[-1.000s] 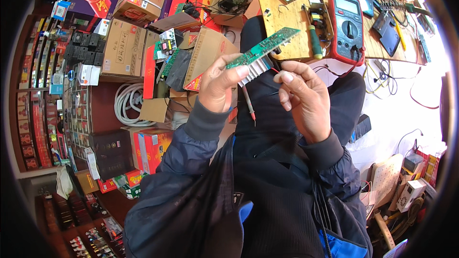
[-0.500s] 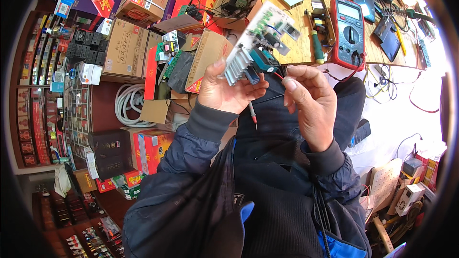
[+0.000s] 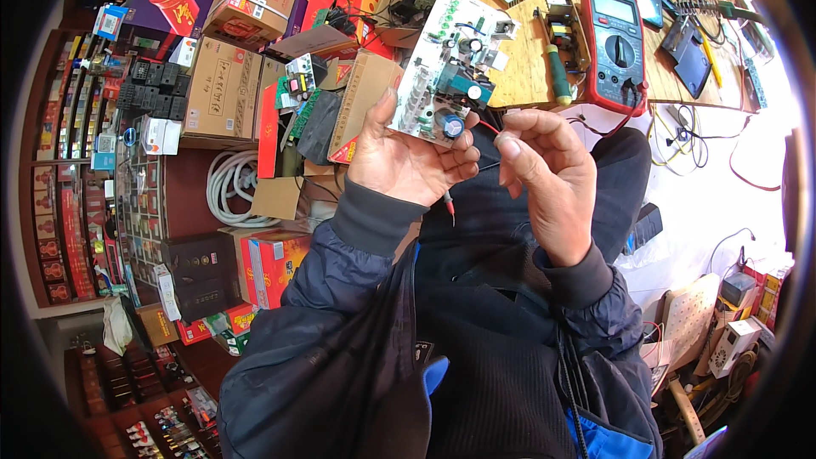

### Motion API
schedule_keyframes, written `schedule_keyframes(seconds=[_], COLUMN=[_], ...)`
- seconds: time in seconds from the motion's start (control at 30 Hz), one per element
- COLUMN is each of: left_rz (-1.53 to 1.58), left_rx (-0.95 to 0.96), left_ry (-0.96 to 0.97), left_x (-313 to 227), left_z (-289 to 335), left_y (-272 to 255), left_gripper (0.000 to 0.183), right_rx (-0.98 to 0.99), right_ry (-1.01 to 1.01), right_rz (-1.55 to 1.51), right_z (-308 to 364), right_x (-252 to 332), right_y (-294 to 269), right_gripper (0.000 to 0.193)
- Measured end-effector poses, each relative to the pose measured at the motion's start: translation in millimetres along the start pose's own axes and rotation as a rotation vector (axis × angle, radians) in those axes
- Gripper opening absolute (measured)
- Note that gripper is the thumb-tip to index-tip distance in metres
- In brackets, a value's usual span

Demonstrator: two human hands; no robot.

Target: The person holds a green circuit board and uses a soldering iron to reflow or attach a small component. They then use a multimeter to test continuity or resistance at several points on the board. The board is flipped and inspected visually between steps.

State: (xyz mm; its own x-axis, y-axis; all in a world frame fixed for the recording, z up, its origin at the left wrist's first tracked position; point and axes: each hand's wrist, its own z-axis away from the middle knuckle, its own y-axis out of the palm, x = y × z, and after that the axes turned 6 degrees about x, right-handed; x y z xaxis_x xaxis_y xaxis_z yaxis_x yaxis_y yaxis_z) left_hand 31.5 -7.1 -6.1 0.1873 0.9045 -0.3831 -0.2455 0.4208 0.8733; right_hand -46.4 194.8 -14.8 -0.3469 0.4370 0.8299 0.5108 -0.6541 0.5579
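Note:
My left hand (image 3: 406, 161) is closed on the lower edge of a white circuit board (image 3: 432, 47), its thumb at the left edge and its fingers underneath. The component side faces up, tilted, showing a blue round capacitor (image 3: 450, 125) and a teal transformer (image 3: 461, 85). Just right of the board, my right hand (image 3: 552, 178) pinches thumb against forefinger. A thin red wire (image 3: 488, 126) runs from beside the board into that pinch; its end is hidden by the fingers. Below my left hand, a red-and-grey test probe (image 3: 449, 201) hangs against my dark trousers, tip down.
On the wooden bench (image 3: 518, 51) ahead lie a red multimeter (image 3: 617, 47), a green-handled screwdriver (image 3: 558, 75) and an open metal-cased module (image 3: 563, 21). Cardboard boxes (image 3: 219, 89) and a coiled white cable (image 3: 225, 187) crowd the left. Loose cables (image 3: 690, 144) lie at right.
The board has turned in my left hand so that its component side faces up more. The red wire near my right fingertips shows more plainly. My right hand has barely moved.

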Motion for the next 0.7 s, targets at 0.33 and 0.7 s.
schedule_keyframes(seconds=[0.33, 0.7], left_rz=[-0.794, -1.450], left_rx=[0.001, -0.189], left_ry=[0.192, 0.547], left_x=[-5.3, 6.5], left_z=[1.2, 7.1], left_y=[4.1, 23.2], left_gripper=[0.075, 0.072], right_rx=[-0.015, 0.067], right_ry=[-0.015, 0.038], right_rz=[0.015, -0.107], right_z=[-2.0, -6.8], right_x=[-0.4, -24.1], right_y=[-3.2, -13.7], right_gripper=[0.027, 0.023])
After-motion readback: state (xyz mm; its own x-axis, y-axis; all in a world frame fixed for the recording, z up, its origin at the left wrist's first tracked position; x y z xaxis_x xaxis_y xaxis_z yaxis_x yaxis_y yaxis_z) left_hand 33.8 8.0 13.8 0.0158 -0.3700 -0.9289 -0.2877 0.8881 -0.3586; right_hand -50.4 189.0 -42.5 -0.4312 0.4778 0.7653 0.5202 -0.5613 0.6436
